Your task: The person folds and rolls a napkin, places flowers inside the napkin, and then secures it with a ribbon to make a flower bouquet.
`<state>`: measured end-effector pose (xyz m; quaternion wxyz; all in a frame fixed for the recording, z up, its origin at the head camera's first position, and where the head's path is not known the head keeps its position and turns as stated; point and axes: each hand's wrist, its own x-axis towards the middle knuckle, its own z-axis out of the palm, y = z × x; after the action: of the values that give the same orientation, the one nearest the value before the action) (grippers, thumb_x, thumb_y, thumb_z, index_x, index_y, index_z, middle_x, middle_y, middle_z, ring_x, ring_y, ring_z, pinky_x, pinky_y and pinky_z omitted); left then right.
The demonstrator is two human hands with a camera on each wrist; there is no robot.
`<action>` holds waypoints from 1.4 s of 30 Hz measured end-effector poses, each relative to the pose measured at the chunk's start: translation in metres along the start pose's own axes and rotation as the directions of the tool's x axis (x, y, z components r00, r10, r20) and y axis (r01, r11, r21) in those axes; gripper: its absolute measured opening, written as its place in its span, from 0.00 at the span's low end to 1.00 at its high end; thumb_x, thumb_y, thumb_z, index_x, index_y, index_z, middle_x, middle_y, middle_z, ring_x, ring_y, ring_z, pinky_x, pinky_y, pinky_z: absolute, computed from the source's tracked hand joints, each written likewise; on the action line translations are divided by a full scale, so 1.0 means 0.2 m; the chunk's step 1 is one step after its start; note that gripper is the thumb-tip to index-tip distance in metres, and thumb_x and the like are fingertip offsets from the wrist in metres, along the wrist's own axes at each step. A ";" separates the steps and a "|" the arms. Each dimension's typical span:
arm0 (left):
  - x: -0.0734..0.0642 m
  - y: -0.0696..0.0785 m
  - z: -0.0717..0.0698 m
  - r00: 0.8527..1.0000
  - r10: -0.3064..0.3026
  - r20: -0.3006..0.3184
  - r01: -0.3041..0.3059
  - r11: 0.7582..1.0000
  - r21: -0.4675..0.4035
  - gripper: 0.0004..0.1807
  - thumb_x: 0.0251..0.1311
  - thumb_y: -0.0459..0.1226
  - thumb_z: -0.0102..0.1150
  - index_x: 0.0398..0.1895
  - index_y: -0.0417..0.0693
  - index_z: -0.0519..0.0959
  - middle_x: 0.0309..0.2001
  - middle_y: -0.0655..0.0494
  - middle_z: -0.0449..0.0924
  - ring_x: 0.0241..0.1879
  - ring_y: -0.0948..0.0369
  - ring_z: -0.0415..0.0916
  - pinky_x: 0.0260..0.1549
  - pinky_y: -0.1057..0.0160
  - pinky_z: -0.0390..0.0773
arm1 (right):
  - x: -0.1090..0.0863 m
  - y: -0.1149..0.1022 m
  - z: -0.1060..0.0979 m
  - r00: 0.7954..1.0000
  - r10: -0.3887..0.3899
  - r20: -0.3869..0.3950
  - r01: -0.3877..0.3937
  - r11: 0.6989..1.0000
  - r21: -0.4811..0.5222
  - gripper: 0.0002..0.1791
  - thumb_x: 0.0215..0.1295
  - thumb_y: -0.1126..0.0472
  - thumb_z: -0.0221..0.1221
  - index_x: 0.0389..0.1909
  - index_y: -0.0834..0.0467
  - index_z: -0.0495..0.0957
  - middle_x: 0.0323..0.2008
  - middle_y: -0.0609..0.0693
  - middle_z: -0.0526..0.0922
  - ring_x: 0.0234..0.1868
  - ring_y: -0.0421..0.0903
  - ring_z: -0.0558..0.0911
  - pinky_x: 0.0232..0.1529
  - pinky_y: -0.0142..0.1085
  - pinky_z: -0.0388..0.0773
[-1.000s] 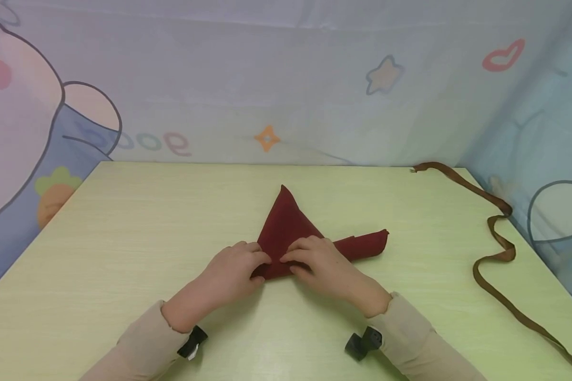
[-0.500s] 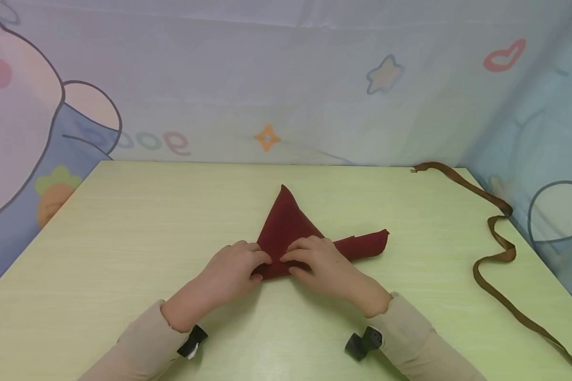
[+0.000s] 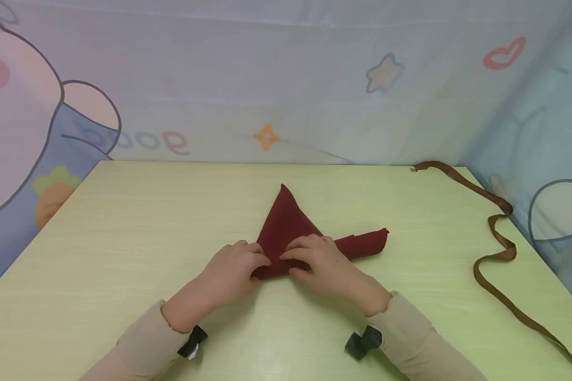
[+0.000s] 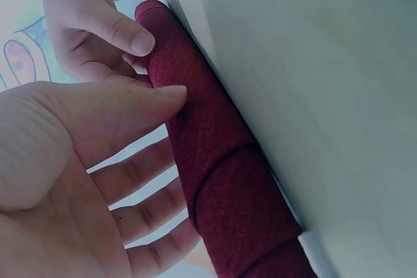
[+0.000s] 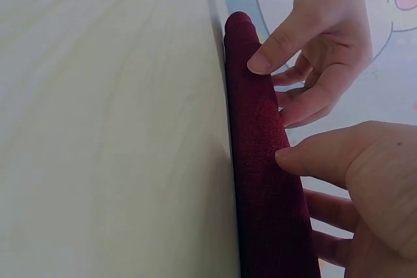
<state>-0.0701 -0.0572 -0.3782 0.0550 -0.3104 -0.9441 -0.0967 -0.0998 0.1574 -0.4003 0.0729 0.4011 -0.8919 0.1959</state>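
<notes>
A dark red cloth (image 3: 286,222) lies on the table, its near edge rolled into a tube and a flat triangular corner pointing away from me. One rolled end sticks out past my right hand, toward the right. My left hand (image 3: 231,270) pinches the roll near its left end, thumb on the near side and fingers over the far side. Close beside it, my right hand (image 3: 329,270) grips the same roll likewise. In the left wrist view, the rolled cloth (image 4: 202,122) shows overlapping wrapped layers. The right wrist view shows both thumbs against the roll (image 5: 260,128).
A long brown ribbon (image 3: 493,259) winds along the right side of the pale wooden table (image 3: 148,211). A printed cloth backdrop (image 3: 219,79) hangs behind the table and at its sides. Small black devices are strapped at both sleeves.
My left thumb has shifted very slightly left along the near edge of the cloth. Both hands otherwise keep their place, and the cloth's outline stays nearly the same.
</notes>
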 end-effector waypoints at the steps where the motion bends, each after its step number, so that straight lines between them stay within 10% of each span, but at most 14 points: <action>1: 0.00 0.00 0.00 1.000 -0.003 0.004 0.003 1.000 -0.002 0.15 0.45 0.23 0.63 0.38 0.44 0.85 0.36 0.54 0.81 0.33 0.54 0.73 0.29 0.57 0.75 | 0.00 0.00 0.00 1.000 0.001 -0.001 -0.001 1.000 -0.003 0.14 0.59 0.63 0.63 0.46 0.54 0.84 0.47 0.48 0.80 0.52 0.48 0.76 0.50 0.50 0.67; 20: 0.00 -0.04 0.00 0.999 0.016 0.031 -0.014 0.998 -0.069 0.15 0.48 0.21 0.60 0.40 0.40 0.82 0.41 0.50 0.84 0.34 0.51 0.75 0.34 0.56 0.76 | 0.01 0.06 0.00 0.994 -0.100 -0.037 0.099 0.995 -0.025 0.14 0.56 0.69 0.63 0.44 0.58 0.83 0.41 0.48 0.84 0.44 0.45 0.81 0.45 0.40 0.76; 42: -0.01 -0.01 -0.04 0.985 0.039 0.169 -0.002 0.978 -0.209 0.07 0.48 0.30 0.65 0.27 0.48 0.76 0.24 0.63 0.72 0.25 0.64 0.65 0.28 0.66 0.67 | -0.01 0.02 -0.05 0.982 -0.052 0.183 0.026 0.990 0.142 0.15 0.59 0.68 0.58 0.47 0.55 0.82 0.44 0.44 0.82 0.47 0.40 0.79 0.51 0.36 0.74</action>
<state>-0.0691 -0.0624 -0.3715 -0.0586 -0.3314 -0.9267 -0.1672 -0.1019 0.1650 -0.3937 -0.0352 0.4392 -0.8709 0.2177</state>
